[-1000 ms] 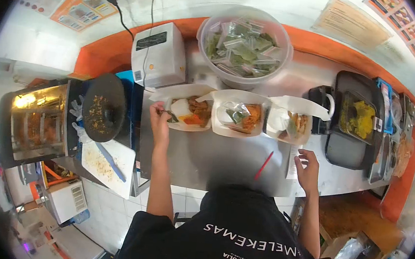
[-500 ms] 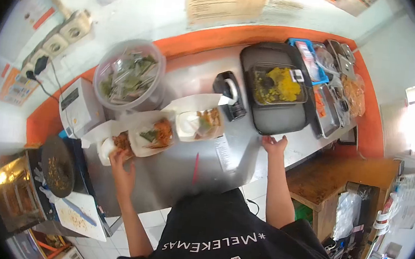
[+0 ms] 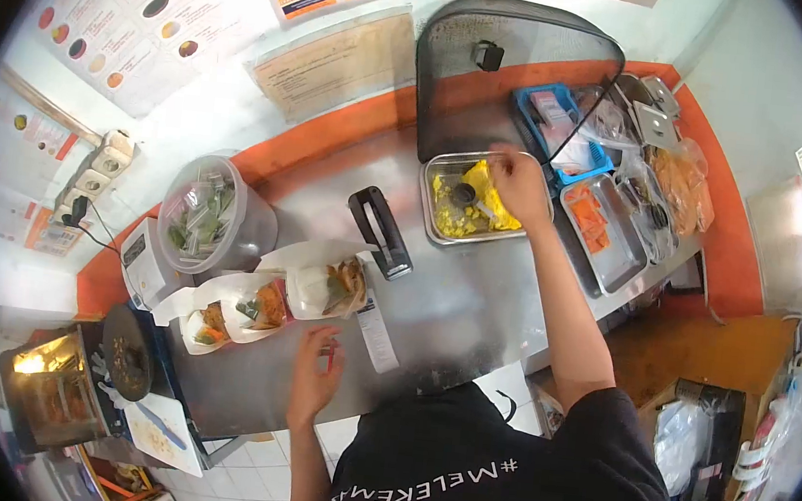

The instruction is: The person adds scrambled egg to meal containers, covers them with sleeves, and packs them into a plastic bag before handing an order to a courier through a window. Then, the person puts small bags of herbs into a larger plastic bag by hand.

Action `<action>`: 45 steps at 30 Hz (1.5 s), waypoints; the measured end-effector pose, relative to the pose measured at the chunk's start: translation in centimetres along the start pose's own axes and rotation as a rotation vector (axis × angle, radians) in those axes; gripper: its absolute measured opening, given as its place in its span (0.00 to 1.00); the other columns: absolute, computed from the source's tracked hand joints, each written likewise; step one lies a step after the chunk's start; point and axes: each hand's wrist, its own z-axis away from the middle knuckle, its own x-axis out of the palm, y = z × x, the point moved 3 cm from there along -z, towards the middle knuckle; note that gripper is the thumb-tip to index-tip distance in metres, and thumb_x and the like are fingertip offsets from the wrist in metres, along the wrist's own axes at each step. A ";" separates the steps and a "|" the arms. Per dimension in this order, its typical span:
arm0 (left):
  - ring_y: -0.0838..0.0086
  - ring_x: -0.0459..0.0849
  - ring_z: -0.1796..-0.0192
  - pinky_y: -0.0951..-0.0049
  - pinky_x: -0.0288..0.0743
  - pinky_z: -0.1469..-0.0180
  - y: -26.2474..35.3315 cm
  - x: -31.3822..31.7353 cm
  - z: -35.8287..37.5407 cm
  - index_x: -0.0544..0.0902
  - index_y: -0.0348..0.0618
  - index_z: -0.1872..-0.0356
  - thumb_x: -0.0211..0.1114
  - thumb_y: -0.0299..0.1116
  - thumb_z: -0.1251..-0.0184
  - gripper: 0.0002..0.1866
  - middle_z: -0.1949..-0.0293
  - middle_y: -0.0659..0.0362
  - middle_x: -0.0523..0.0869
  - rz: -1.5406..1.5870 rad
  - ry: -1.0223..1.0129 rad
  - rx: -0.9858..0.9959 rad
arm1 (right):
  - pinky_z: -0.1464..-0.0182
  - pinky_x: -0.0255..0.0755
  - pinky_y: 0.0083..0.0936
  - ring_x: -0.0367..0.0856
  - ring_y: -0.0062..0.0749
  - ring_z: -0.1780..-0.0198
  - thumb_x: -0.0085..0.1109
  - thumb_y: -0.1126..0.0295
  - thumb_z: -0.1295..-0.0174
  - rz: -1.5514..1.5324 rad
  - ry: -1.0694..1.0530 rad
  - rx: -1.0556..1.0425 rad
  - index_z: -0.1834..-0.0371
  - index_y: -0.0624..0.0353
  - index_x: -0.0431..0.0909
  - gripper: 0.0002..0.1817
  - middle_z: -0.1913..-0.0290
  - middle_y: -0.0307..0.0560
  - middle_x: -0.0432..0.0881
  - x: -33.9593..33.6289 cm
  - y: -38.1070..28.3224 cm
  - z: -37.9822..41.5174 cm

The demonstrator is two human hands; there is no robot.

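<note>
The shallow rectangular steel tray of crumbly yellow food (image 3: pixel 474 241) sits on the counter near the back wall. The person's bare right hand (image 3: pixel 520 187) bends over its 1 o'clock side, above the food. The fingertips are blurred against the yellow, so I cannot tell whether they grasp anything. A dark round-headed utensil (image 3: pixel 464 195) rests in the food, presumably kept there for scooping. At 12 o'clock, a translucent black-rimmed cover (image 3: pixel 514 78) stands upright, leaving the tray open to the hand.

The person's bare left hand (image 3: pixel 314 377), at 7 o'clock, curls its fingers around a slim red stick (image 3: pixel 331 352), well apart from the tray. Just beyond it, 3 white folded-paper boxes (image 3: pixel 309 255) of food form 1 row, lids back and contents exposed. Near them lie a long white paper slip (image 3: pixel 376 335) and a black oblong dispenser (image 3: pixel 380 232).

At 3 o'clock is a steel tray of orange slices (image 3: pixel 625 253); towards 1 o'clock, a blue plastic basket (image 3: pixel 534 128). A clear round tub of bagged green leaves (image 3: pixel 258 227) stands at 9 o'clock.

The brushed grey metal counter (image 3: pixel 459 304) meets an orange-banded white wall, with printed posters at 11 o'clock.
</note>
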 end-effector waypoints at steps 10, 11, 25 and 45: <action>0.61 0.84 0.46 0.61 0.81 0.42 3.2 15.4 -8.2 0.75 0.44 0.33 0.70 0.30 0.33 0.27 0.43 0.52 0.80 -0.077 -0.420 0.180 | 0.47 0.83 0.47 0.84 0.56 0.45 0.56 0.69 0.36 0.647 -0.363 -0.074 0.59 0.66 0.88 0.13 0.44 0.64 0.80 10.8 15.2 2.4; 0.61 0.85 0.46 0.61 0.81 0.43 2.8 16.2 -9.3 0.74 0.44 0.33 0.70 0.30 0.33 0.27 0.42 0.51 0.80 -0.054 -0.418 0.147 | 0.47 0.83 0.47 0.84 0.57 0.46 0.58 0.68 0.36 0.636 -0.364 -0.055 0.58 0.65 0.87 0.13 0.44 0.64 0.80 10.9 15.3 2.6; 0.61 0.92 0.64 0.62 0.82 0.57 -2.8 22.6 -22.0 0.73 0.38 0.37 0.70 0.31 0.33 0.25 0.68 0.49 0.90 0.075 0.056 -0.079 | 0.55 0.77 0.51 0.83 0.60 0.56 0.62 0.75 0.36 0.144 -0.034 -0.108 0.59 0.65 0.83 0.06 0.58 0.61 0.82 4.2 12.3 3.1; 0.68 0.92 0.66 0.67 0.82 0.60 -2.6 23.6 -19.4 0.75 0.41 0.42 0.70 0.30 0.32 0.20 0.70 0.51 0.92 0.250 0.087 -0.167 | 0.54 0.79 0.44 0.85 0.59 0.60 0.62 0.76 0.42 0.002 -0.263 0.230 0.64 0.68 0.85 0.06 0.65 0.65 0.86 6.4 16.1 5.6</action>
